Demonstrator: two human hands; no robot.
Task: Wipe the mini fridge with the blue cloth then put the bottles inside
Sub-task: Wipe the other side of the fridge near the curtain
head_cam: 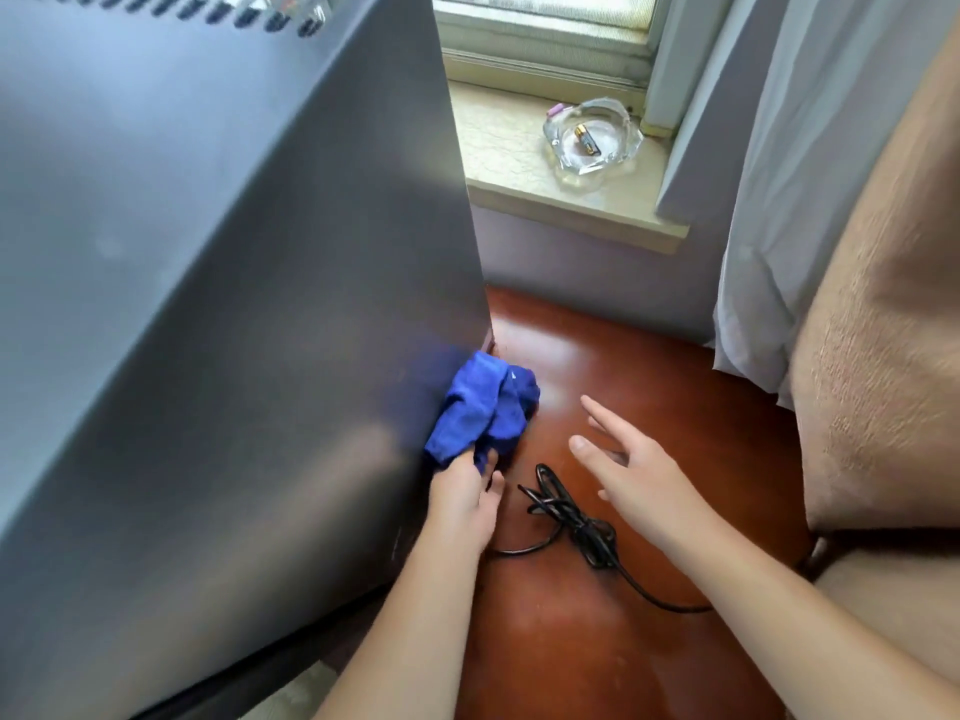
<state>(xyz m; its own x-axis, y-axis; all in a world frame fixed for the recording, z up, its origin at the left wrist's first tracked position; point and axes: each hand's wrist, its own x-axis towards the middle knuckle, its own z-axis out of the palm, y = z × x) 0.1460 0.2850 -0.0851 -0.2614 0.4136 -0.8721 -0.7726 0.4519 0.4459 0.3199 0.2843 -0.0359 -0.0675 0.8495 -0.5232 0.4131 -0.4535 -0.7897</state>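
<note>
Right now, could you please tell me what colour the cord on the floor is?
Black; the cord shows in the head view.

The mini fridge (218, 304) is a tall grey box with a smooth, dully reflective side. The blue cloth (480, 407) is bunched against its lower corner edge, apparently pressed to the metal. Bottles are out of view.

Both forearms bare, no sleeves; left hand (465, 504), right hand (631, 467) ungloved.

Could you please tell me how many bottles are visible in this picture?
0. No bottle shows around the grey metal mini fridge, on the red-brown wooden floor or on the pale stone windowsill; some may lie outside the view.
</note>
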